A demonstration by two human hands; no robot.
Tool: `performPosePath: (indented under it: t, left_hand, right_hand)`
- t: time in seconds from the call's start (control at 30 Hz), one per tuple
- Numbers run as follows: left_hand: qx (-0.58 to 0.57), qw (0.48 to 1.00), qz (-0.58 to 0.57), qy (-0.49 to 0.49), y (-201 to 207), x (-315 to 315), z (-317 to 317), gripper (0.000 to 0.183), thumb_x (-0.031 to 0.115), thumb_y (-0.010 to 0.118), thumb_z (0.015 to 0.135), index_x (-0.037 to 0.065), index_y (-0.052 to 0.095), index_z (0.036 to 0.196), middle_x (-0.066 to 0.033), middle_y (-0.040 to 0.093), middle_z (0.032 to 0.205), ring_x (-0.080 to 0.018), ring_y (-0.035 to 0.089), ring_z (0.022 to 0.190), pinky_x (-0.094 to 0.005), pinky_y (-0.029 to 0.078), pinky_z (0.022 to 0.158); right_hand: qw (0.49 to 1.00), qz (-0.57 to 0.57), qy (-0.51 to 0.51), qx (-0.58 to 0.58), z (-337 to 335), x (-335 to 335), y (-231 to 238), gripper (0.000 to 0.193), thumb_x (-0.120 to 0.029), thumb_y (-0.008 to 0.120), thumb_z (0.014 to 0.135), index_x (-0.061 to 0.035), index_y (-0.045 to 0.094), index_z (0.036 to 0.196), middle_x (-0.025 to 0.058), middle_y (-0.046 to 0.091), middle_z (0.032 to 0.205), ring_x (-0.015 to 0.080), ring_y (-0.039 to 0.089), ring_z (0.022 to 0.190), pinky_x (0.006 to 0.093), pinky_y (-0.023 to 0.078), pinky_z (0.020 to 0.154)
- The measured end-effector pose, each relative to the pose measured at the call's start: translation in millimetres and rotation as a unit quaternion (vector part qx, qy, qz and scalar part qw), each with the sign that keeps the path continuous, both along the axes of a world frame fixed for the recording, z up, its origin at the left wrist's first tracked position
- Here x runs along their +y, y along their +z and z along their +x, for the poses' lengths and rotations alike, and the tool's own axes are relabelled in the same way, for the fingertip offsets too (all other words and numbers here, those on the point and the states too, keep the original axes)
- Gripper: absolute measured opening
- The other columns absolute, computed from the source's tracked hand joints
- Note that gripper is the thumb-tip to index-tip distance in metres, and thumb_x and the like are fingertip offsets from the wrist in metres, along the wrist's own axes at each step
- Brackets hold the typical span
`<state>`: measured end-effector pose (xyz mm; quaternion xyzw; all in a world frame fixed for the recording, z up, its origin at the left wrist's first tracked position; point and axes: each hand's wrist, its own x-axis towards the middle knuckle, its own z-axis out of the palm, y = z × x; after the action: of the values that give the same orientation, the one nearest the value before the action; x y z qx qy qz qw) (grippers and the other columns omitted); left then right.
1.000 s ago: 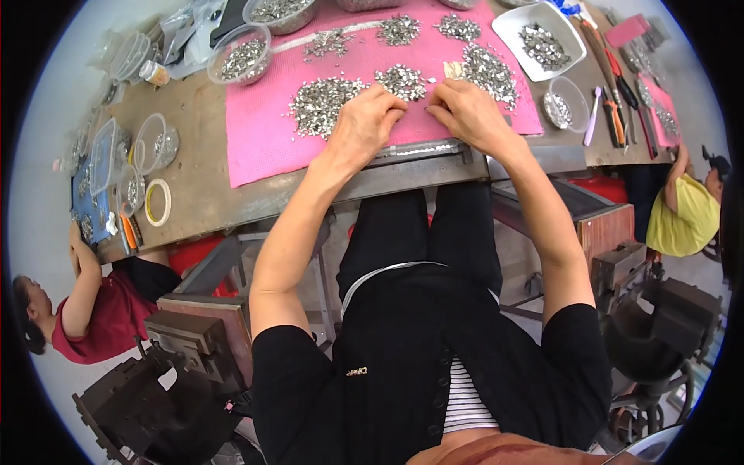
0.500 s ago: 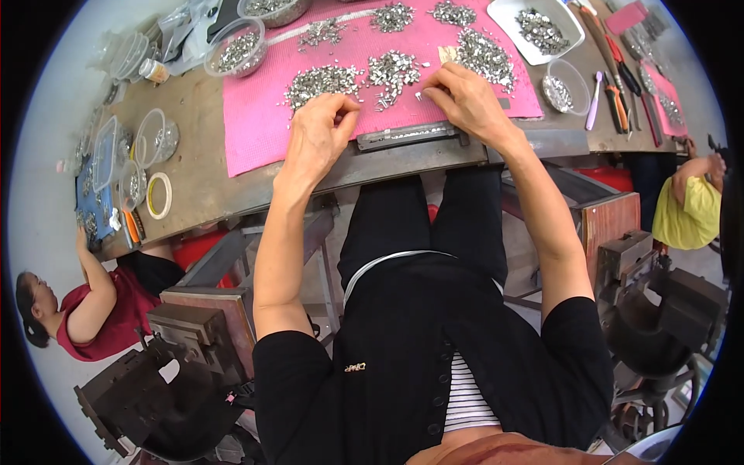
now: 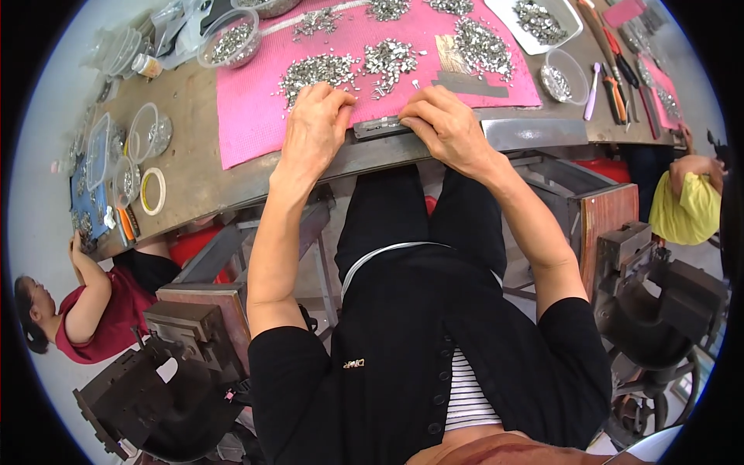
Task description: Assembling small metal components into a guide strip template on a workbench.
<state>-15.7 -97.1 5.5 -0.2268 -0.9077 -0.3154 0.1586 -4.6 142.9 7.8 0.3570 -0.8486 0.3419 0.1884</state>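
Observation:
A narrow dark metal fixture [image 3: 377, 128] with small silver pieces along it lies at the table's front edge. Over its right end, my right hand [image 3: 449, 132] has thumb and fingers pinched together, the fingertips at the row of pieces; whatever they grip is too small to make out. My left hand [image 3: 314, 128] is curled beside the fixture's left end, thumb against the fingers, close to a pile of small metal parts [image 3: 319, 74]. What it holds, if anything, is hidden. A second pile of silver parts [image 3: 389, 63] lies just beyond the fixture.
A pink mat [image 3: 252, 116] covers the table under several part piles. A dark flat strip [image 3: 470, 87] lies right of my right hand. A white tray [image 3: 536, 23], clear tubs [image 3: 231, 39] and pliers [image 3: 614, 99] stand around. Co-workers sit left [image 3: 97, 310] and right [image 3: 686, 201].
My right hand has come down and left from above the mat onto the fixture, uncovering the dark strip. My left hand stays closed, almost in the same place.

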Motion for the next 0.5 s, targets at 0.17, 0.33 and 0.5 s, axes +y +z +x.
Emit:
performPosePath:
  t: [0.17,0.33,0.5]
  left_hand:
    - [0.026,1.0,-0.008,0.01,-4.8,3.8,2.0,0.013,0.002,0.07,0.083,0.005,0.073,0.095,-0.0107,0.061,0.087,-0.0307,0.059,0.088,-0.0415,0.051,0.079]
    - [0.012,0.999,0.019,0.026,-7.7,5.8,4.8,0.011,0.007,0.073,0.085,0.006,0.076,0.095,-0.0092,0.062,0.087,-0.0279,0.059,0.087,-0.0394,0.049,0.078]
    - [-0.009,0.999,0.022,0.027,-5.6,5.4,3.4,0.011,0.013,0.075,0.085,0.007,0.077,0.095,-0.0084,0.062,0.087,-0.0261,0.058,0.086,-0.0373,0.048,0.077]
  right_hand:
    - [0.999,0.022,-0.014,0.027,1.7,-3.1,0.6,0.01,-0.009,0.073,0.083,-0.0031,0.066,0.088,0.0079,0.057,0.085,0.0272,0.058,0.081,0.0388,0.048,0.074]
    - [0.996,0.056,-0.023,0.065,3.2,-5.1,1.2,0.01,-0.01,0.073,0.084,-0.0045,0.066,0.089,0.007,0.057,0.087,0.0264,0.058,0.082,0.0384,0.048,0.075]
    - [0.996,0.063,-0.013,0.056,5.1,-5.2,5.5,0.009,-0.01,0.071,0.086,-0.0048,0.067,0.091,0.0084,0.06,0.087,0.0274,0.06,0.083,0.039,0.049,0.074]
